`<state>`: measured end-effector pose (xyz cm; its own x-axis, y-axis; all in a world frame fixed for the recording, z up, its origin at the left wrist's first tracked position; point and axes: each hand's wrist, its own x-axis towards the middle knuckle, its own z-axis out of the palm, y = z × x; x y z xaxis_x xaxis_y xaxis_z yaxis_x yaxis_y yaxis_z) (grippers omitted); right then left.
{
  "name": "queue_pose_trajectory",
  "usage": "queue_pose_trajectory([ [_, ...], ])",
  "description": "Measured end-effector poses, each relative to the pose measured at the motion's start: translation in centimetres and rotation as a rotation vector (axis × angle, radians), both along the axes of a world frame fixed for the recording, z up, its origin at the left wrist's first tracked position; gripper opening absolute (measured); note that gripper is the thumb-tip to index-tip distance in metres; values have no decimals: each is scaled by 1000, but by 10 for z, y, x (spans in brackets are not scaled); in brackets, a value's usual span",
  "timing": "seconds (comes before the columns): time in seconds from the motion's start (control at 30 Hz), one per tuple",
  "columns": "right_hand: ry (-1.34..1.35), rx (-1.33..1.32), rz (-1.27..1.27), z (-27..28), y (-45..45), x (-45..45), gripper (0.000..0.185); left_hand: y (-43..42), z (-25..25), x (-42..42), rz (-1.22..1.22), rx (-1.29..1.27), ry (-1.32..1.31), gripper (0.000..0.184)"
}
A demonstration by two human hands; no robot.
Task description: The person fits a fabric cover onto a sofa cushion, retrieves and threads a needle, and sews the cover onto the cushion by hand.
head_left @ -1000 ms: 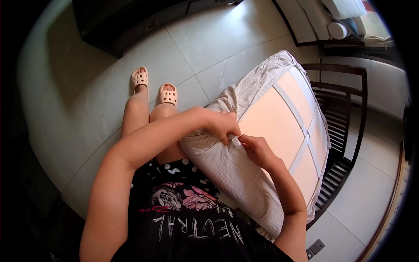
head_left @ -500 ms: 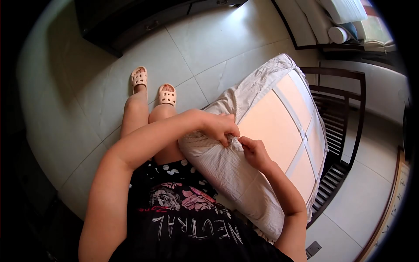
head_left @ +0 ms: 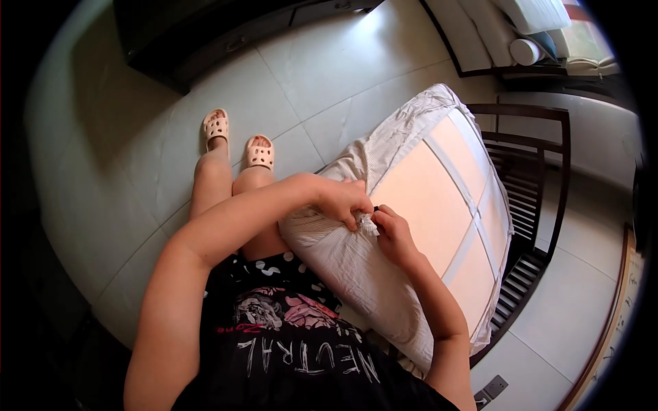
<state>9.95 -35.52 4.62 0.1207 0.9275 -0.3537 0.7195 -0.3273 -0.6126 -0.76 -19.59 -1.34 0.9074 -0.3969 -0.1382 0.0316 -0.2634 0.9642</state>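
A large cushion [head_left: 425, 195] lies tilted across my lap and to the right, cream panel facing up. White straps [head_left: 452, 168] cross over that panel. A pale, finely striped fabric cover [head_left: 370, 270] wraps its sides and edges. My left hand [head_left: 346, 203] is closed on the cover at the near-left edge, and a gathered tuft of fabric [head_left: 369, 224] sticks out below its fingers. Right beside it, my right hand [head_left: 395, 236] is closed, its fingertips at a small black thing [head_left: 376, 208], perhaps a band; its exact kind is hidden.
A dark wooden slatted chair [head_left: 528, 198] stands behind the cushion at the right. Dark drawers [head_left: 236, 48] are at the upper left, and a sofa [head_left: 473, 31] with pillows is at the upper right. A wall socket [head_left: 495, 385] shows at the lower right. Pale tiles [head_left: 288, 89] cover the floor.
My right hand has shifted slightly up and left, with its fingers more curled. A small black thing now shows between the hands. My left hand keeps its hold on the cover.
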Motion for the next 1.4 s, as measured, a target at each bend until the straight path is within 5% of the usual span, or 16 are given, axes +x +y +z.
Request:
queue_pose_trajectory([
  [0.37,280,-86,-442,-4,-14,-9,8,1,3,-1,15,24,-36,30],
  [0.5,-448,435,-25,37,1,-25,13,3,5,0,25,22,-15,29],
  [0.63,-655,434,278,33,2,-45,24,2,4,3,-5,18,-35,27],
  [0.83,-449,411,351,34,12,-50,18,-1,2,6,8,-31,-86,22],
  [0.97,373,528,-360,74,-4,-52,13,4,5,6,22,-2,-105,22],
  [1.03,697,341,-647,100,-18,-41,13,1,3,10,-42,20,-59,25],
  [1.2,591,504,-1031,162,-32,-8,4,8,36,17,-192,309,-76,28],
  [1.3,497,513,-1091,173,-32,3,3,4,27,30,-384,482,-265,30],
  [1.4,533,434,-1067,196,-7,-27,7,11,22,41,-460,388,-249,30],
])
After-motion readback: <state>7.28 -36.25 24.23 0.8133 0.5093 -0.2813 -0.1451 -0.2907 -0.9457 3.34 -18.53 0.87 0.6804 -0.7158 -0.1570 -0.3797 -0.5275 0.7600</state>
